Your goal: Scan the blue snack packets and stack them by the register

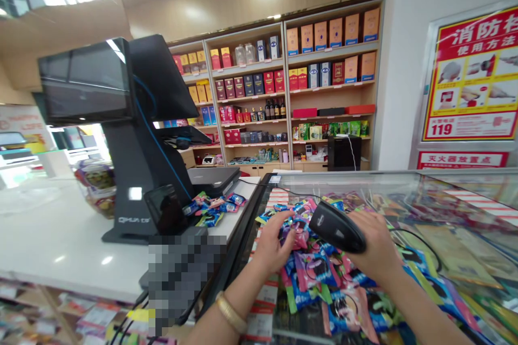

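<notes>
A heap of colourful foil snack packets (319,275) lies on the glass display counter (457,199) in front of me. My right hand (374,245) holds a black handheld barcode scanner (337,226) above the heap. My left hand (273,242) has its fingers on a pink snack packet (300,237) in the heap, and that packet seems gripped. A gold bangle (230,312) circles my left wrist.
Left of the glass stands a white counter (68,232) bearing a black dual-screen till (87,81), a closed laptop (214,179) and more packets (210,210). Wall shelves of boxes and bottles (275,86) stand behind. A fire-safety poster (471,78) hangs at right.
</notes>
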`<state>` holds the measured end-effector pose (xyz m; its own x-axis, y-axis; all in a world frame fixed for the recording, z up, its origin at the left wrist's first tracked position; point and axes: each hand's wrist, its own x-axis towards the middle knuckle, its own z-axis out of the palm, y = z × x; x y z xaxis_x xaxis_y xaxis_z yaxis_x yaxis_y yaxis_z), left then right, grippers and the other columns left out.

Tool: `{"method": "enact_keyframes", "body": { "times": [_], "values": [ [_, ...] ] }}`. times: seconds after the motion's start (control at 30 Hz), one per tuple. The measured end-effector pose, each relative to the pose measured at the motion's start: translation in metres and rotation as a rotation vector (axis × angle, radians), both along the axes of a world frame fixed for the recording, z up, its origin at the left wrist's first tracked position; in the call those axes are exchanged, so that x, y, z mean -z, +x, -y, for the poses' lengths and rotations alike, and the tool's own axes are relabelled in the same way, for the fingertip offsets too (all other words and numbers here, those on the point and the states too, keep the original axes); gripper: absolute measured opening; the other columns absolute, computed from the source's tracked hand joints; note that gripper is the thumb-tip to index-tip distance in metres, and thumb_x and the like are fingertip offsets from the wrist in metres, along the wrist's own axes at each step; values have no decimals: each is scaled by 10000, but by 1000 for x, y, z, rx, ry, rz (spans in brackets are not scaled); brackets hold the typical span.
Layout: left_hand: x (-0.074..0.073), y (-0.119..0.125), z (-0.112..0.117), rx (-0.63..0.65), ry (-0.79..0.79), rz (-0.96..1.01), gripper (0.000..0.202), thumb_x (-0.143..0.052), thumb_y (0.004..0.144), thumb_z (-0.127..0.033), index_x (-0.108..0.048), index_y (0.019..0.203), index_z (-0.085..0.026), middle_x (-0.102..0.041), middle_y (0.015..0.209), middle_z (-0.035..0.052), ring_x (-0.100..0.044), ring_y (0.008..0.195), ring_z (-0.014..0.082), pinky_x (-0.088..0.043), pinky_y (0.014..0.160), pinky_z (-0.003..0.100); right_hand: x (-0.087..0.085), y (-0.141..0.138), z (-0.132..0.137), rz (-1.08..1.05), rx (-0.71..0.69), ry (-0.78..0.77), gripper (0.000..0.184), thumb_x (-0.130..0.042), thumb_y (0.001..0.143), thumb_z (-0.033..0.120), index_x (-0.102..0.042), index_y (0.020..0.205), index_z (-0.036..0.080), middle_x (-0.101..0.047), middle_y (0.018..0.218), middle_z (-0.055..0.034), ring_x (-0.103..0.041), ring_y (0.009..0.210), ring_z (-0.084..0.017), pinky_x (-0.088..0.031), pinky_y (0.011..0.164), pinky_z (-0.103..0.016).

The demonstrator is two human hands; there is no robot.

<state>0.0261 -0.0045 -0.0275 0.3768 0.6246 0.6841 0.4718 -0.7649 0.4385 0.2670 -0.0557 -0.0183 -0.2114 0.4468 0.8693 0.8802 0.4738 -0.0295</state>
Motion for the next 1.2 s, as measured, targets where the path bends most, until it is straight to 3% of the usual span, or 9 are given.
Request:
{"method": "enact_keyframes", "body": {
  "times": [0.1, 0.23, 0.33, 0.5, 0.63, 0.8, 0.97, 1.13, 1.2],
  "values": [
    [-15, -8, -26, -210, 64, -80, 331, -491, 831, -181, -569, 1153, -199, -645, 1145, 89, -577, 1106, 219, -441, 978, 378, 2, 2, -2, 6, -7, -1, 104, -579, 718, 285, -572, 785, 205, -624, 739, -26, -549, 726, -195, -304, 705, -330],
    [-43, -38, -74, -435, 18, -455, 389, -529, 812, -205, -551, 1200, -201, -597, 1215, 97, -563, 1121, 227, -415, 982, 361, 2, 4, -3, 37, -10, 1, 130, -599, 725, 300, -583, 812, 205, -623, 744, -21, -551, 741, -193, -297, 699, -324],
    [-53, -67, -102, -661, -81, -695, 454, -527, 831, -287, -501, 1279, -216, -543, 1298, 110, -515, 1198, 242, -373, 1006, 377, 1, 3, -2, 44, -12, -19, 117, -594, 743, 302, -588, 811, 206, -617, 737, -16, -540, 731, -184, -293, 690, -319],
    [-41, -98, -125, -869, -186, -766, 530, -548, 794, -462, -563, 1220, -147, -596, 1203, 208, -542, 1138, 351, -359, 957, 493, 1, -3, 0, -36, -8, -20, 87, -562, 734, 285, -571, 767, 205, -578, 699, -14, -503, 706, -179, -294, 697, -321],
    [-25, -104, -136, -970, -194, -831, 589, -508, 784, -564, -623, 1158, -123, -626, 1166, 245, -486, 1199, 393, -213, 1032, 558, 0, -7, 1, -32, -19, -18, 98, -582, 724, 302, -552, 739, 210, -547, 666, 3, -480, 675, -165, -282, 682, -313],
    [-13, -103, -148, -971, -131, -739, 357, -534, 797, -413, -710, 969, -154, -684, 1043, 206, -542, 1122, 367, -163, 1046, 549, -2, -11, 4, -79, -32, -43, 105, -589, 721, 310, -564, 763, 217, -560, 687, -3, -479, 695, -174, -278, 690, -323],
    [-20, -100, -143, -901, -118, -605, 271, -552, 787, -357, -719, 891, -170, -680, 1012, 178, -540, 1110, 356, -185, 1050, 539, 0, -10, 2, -85, -34, -65, 99, -599, 713, 295, -565, 766, 219, -562, 687, 4, -481, 690, -170, -279, 709, -326],
    [-41, -86, -131, -669, -209, 81, 232, -563, 765, -290, -682, 943, -202, -651, 1006, 111, -592, 1002, 282, -399, 953, 432, 4, -8, -2, -76, -40, -77, 124, -606, 699, 300, -580, 782, 213, -579, 710, -1, -496, 712, -172, -280, 719, -322],
    [-47, -73, -121, -616, -212, 206, 262, -502, 820, -318, -636, 1013, -203, -650, 984, 86, -623, 927, 226, -474, 872, 363, 3, -10, -1, -99, -39, -77, 93, -593, 701, 278, -577, 763, 210, -576, 703, -2, -496, 715, -171, -275, 718, -320]
  ]
}}
